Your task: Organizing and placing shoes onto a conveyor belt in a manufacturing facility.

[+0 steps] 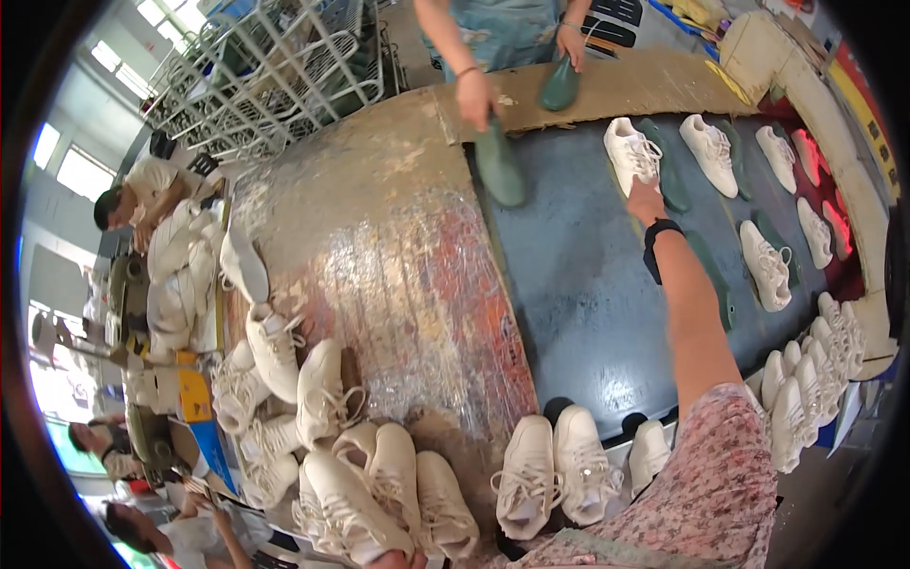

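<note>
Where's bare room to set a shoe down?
The dark surface between your right forearm and the worn tabletop; also that tabletop, right of the piled shoes. Crowded: that pile, and right of your forearm, where white shoes and green lasts lie.

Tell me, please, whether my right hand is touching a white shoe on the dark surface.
Touching: the head view shows your right hand on the near end of a white shoe, without a gap.
</note>
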`<act>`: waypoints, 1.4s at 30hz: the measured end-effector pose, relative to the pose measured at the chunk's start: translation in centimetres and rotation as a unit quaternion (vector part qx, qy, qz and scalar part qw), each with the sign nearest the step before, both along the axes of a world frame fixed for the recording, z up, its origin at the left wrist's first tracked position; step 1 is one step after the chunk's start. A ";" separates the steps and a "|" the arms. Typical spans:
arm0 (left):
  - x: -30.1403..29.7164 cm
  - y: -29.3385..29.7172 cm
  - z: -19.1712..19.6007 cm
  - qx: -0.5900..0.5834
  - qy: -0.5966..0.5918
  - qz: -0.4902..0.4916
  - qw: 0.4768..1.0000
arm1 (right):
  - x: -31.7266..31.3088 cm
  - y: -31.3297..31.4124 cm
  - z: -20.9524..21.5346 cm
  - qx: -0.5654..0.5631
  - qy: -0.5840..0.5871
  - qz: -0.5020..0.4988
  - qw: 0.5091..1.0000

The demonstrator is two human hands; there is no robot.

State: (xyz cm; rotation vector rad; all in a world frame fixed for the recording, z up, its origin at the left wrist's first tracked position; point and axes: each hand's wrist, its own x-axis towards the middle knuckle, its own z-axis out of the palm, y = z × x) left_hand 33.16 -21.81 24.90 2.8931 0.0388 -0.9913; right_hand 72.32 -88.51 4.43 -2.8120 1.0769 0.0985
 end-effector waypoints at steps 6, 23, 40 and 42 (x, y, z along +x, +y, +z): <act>-0.1 1.5 1.6 -0.028 -0.035 -0.029 0.999 | -10.1 20.2 8.9 0.137 0.025 0.559 0.817; 3.0 -8.1 4.2 -0.233 -0.276 -0.258 0.896 | -34.9 41.5 24.8 0.769 0.024 0.199 0.607; -2.1 2.1 2.7 -0.051 -0.346 -0.147 0.925 | -39.5 27.2 15.3 0.583 0.027 0.098 0.806; -3.7 3.8 1.6 -0.043 -0.339 -0.114 0.933 | -40.5 29.7 15.3 0.607 0.079 0.145 0.777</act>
